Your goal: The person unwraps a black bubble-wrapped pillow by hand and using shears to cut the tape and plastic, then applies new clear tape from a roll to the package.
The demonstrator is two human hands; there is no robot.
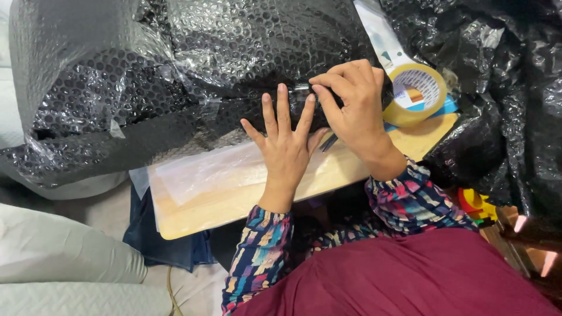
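Bubble wrap (193, 64), black and shiny, fills the upper left of my view, bundled around something I cannot make out, and its lower edge lies on a pale wooden board (234, 199). I see my left hand (285, 143) spread flat, fingers splayed, pressing that edge down and gripping nothing. Just beside it, touching at the fingertips, my right hand (354, 108) curls over the wrap, pinching at a strip of clear tape; a thin dark tool shows beneath the palm. Farther right a roll of yellowish packing tape (417, 93) rests on the board's corner.
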